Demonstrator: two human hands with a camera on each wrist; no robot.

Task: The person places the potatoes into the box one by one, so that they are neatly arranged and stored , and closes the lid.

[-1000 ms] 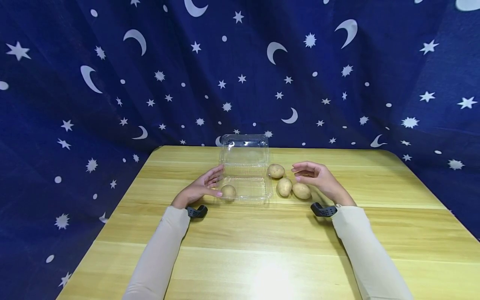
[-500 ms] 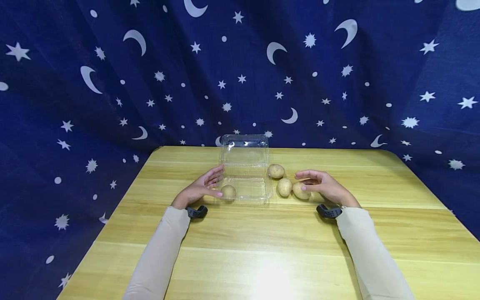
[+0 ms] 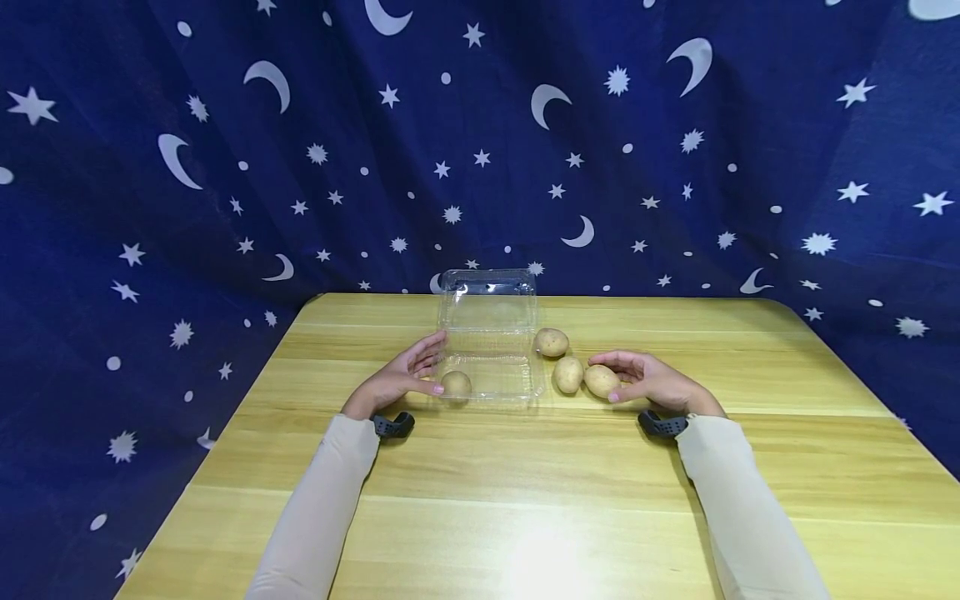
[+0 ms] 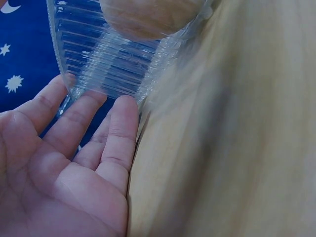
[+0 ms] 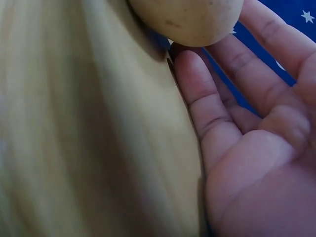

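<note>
In the head view a clear plastic clamshell container [image 3: 504,379] stands with its lid raised at the back. One potato [image 3: 456,384] lies inside its near left corner. My left hand [image 3: 397,379] rests against the container's left side, thumb at the near corner; in the left wrist view the fingers [image 4: 121,128] are fairly straight and touch the ribbed wall. My right hand [image 3: 656,382] has its thumb and fingers around the rightmost potato [image 3: 601,382], which sits on the table. The right wrist view shows this potato's underside just above the fingertips [image 5: 192,69].
Two more potatoes lie between the container and the right hand: one farther back [image 3: 552,342] and one nearer [image 3: 567,375], close beside the held potato. All stand on a wooden table [image 3: 480,483]. A blue curtain [image 3: 480,125] with moons and stars hangs behind.
My right hand has moved slightly right and lowered from above the rightmost potato, and its thumb and fingers have come around that potato. The left hand and container have stayed in place.
</note>
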